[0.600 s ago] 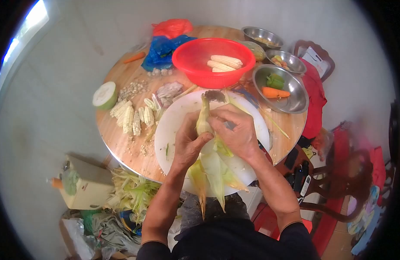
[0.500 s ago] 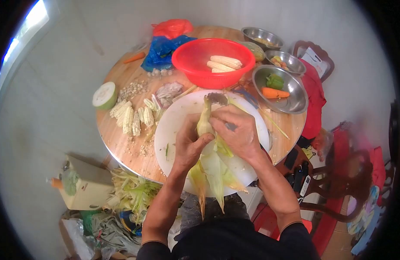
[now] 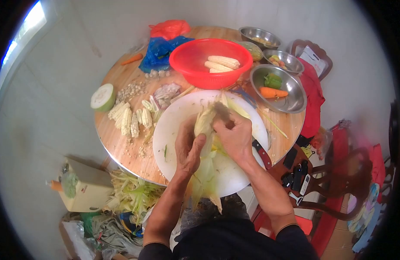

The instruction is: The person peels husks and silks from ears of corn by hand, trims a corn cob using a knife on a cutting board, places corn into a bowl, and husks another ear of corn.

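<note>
A partly husked ear of corn (image 3: 203, 123) is held above the round white cutting board (image 3: 167, 134). My left hand (image 3: 189, 145) wraps round the ear from the left, thumb towards me. At the ear's tip, my right hand (image 3: 234, 134) is closed on the husk beside the dark silk (image 3: 221, 112). Peeled leaves of husk (image 3: 206, 175) hang down over the board's near edge. Beyond the hands, more pale green husk (image 3: 239, 108) lies on the board. A knife (image 3: 262, 154) with a dark red handle rests at the board's right edge.
A red plastic basin (image 3: 210, 81) holds several peeled ears. Steel bowls stand at right, the nearest (image 3: 300, 102) with a carrot (image 3: 273, 92) and green pepper (image 3: 273, 80). Small corn cobs (image 3: 126, 121) and a cut gourd (image 3: 103, 97) lie left. Discarded husks (image 3: 132, 190) sit below the table.
My right hand has shifted slightly down and closed at the ear's tip. The ear has turned in my left hand, and its hanging leaves have swung. The knife handle now shows fully.
</note>
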